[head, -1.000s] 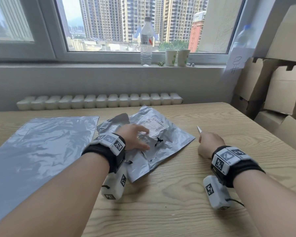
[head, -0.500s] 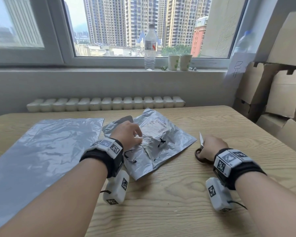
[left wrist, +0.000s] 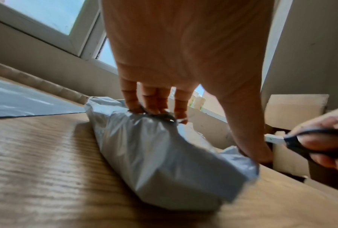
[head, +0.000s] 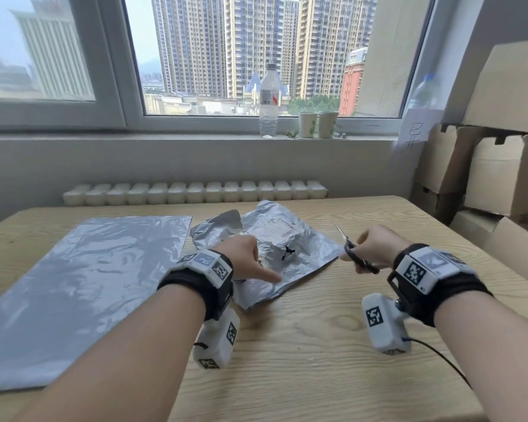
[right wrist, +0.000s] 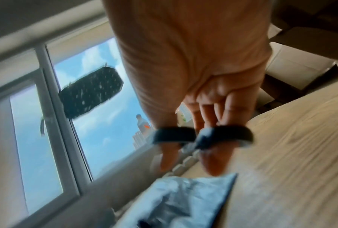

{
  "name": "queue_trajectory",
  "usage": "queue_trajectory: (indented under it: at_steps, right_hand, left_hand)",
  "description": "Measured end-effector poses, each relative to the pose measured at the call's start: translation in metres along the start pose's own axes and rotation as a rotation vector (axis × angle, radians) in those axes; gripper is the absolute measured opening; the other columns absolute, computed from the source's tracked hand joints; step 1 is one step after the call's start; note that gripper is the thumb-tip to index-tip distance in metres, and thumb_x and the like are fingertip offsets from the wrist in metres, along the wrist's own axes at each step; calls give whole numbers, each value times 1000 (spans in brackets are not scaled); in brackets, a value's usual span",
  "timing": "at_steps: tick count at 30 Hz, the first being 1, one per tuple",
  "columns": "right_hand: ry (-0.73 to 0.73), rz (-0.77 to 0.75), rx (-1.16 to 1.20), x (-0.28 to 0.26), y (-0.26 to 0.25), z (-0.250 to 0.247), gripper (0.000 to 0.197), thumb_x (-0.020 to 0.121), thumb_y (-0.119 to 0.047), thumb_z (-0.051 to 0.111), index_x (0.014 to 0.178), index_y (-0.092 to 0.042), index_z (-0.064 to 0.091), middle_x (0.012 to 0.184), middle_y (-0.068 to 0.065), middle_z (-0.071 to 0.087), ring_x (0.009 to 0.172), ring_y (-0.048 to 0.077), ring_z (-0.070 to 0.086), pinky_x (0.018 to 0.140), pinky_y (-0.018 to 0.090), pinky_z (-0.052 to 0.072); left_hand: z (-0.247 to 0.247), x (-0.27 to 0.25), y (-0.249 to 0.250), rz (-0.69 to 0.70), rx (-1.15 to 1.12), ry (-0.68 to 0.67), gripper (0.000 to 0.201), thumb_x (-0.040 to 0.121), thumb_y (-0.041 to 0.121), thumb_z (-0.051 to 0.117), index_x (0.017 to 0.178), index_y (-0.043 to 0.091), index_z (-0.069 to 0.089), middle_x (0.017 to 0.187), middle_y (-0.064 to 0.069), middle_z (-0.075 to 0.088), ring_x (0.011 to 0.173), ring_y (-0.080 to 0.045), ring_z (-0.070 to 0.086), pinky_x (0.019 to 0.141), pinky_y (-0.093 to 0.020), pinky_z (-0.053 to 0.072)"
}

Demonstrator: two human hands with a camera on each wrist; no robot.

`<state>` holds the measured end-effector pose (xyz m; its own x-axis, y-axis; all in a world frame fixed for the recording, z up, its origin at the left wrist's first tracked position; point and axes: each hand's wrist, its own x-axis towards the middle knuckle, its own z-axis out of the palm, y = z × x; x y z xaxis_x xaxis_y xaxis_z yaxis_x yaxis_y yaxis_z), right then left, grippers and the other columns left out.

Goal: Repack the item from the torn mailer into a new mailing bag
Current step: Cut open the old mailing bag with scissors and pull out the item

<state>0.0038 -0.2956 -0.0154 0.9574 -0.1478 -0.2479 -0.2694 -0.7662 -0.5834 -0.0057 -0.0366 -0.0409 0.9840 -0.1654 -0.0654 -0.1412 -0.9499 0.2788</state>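
Observation:
A torn grey mailer (head: 305,248) with a white label (head: 276,228) and a dark tear (head: 287,252) lies at the table's middle. My left hand (head: 262,268) rests on its near left part. In the left wrist view the fingertips (left wrist: 154,111) press into bunched plastic on the mailer (left wrist: 164,162), with the thumb spread to its right edge. My right hand (head: 363,251) grips black-handled scissors (head: 352,254) just right of the mailer, blades pointing up and away. In the right wrist view the thumb and fingers go through the scissors' loops (right wrist: 173,136). A flat new grey bag (head: 83,284) lies to the left.
The wooden table (head: 317,345) ends at a wall below a window sill, where a water bottle (head: 268,102) and two paper cups (head: 317,124) stand. Stacked cardboard boxes (head: 500,166) crowd the right side. A white ribbed radiator (head: 195,191) runs behind the table.
My right hand has raised the scissors off the table and brought them left towards the mailer's right edge. My left hand stayed on the mailer and stretched its thumb out.

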Motion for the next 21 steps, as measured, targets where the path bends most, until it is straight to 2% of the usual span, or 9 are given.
queue_trajectory:
  at_steps: [3, 5, 7, 9, 11, 13, 15, 19, 21]
  right_hand:
    - [-263, -41, 79, -16, -13, -2, 59, 81, -46, 70, 112, 2, 61, 69, 5, 54, 60, 16, 51, 61, 28, 47]
    - [-380, -42, 135, -25, -21, 3, 55, 87, -42, 63, 120, 1, 54, 74, 7, 50, 67, 18, 51, 68, 31, 50]
    - [-467, -41, 176, -34, -28, 9, 48, 91, -37, 60, 120, 0, 52, 78, 9, 54, 75, 23, 59, 75, 33, 54]
    - [-551, -38, 211, -40, -30, 14, 46, 92, -37, 59, 119, 0, 53, 79, 11, 59, 81, 28, 66, 77, 36, 57]
    - [-603, -50, 258, -43, -32, 18, 47, 91, -40, 58, 116, 0, 53, 78, 13, 60, 85, 34, 67, 81, 39, 57]
    - [-648, -69, 310, -45, -32, 20, 49, 90, -42, 58, 114, 0, 53, 76, 13, 60, 83, 34, 67, 79, 39, 57]
    - [-721, -87, 343, -46, -32, 21, 51, 88, -45, 58, 114, -1, 53, 74, 12, 60, 78, 30, 68, 71, 34, 59]
    - [-851, -97, 394, -47, -31, 24, 57, 81, -50, 63, 112, -3, 54, 72, 11, 60, 75, 27, 69, 65, 31, 58]
    - [-892, -112, 405, -45, -32, 30, 63, 76, -53, 64, 113, -3, 54, 72, 10, 63, 76, 27, 70, 67, 30, 58]
  left_hand:
    - [7, -4, 7, -22, 230, -68, 93, 41, 80, 71, 110, 22, 47, 114, 3, 49, 104, -18, 47, 94, -39, 47]
    - [11, -4, 8, -22, 318, -84, 95, 46, 72, 75, 119, 21, 41, 121, 1, 43, 115, -21, 42, 101, -43, 43]
    - [10, -4, 6, -4, 286, -41, 72, 59, 55, 77, 112, 20, 43, 119, 0, 46, 108, -19, 45, 96, -38, 46]
    - [6, -6, 0, -1, 166, 52, 37, 77, 38, 67, 102, 18, 48, 112, -1, 54, 93, -17, 49, 84, -32, 49]
    - [3, -7, -7, -18, 93, 150, 19, 87, 33, 56, 97, 16, 55, 106, -2, 60, 86, -17, 52, 80, -34, 52]
    - [4, -8, -12, -34, 38, 215, 16, 88, 34, 55, 93, 20, 60, 102, -1, 61, 86, -17, 58, 81, -36, 53]
    - [4, -9, -14, -33, 9, 261, 10, 87, 34, 57, 86, 25, 61, 101, 3, 62, 89, -16, 60, 80, -34, 53]
    - [5, -8, -13, -39, 63, 354, 25, 88, 32, 54, 65, 25, 46, 91, 2, 60, 80, -17, 56, 70, -30, 47]
    - [6, -7, -13, -31, 65, 378, 26, 88, 33, 53, 65, 25, 43, 91, 0, 60, 79, -19, 56, 70, -31, 48]
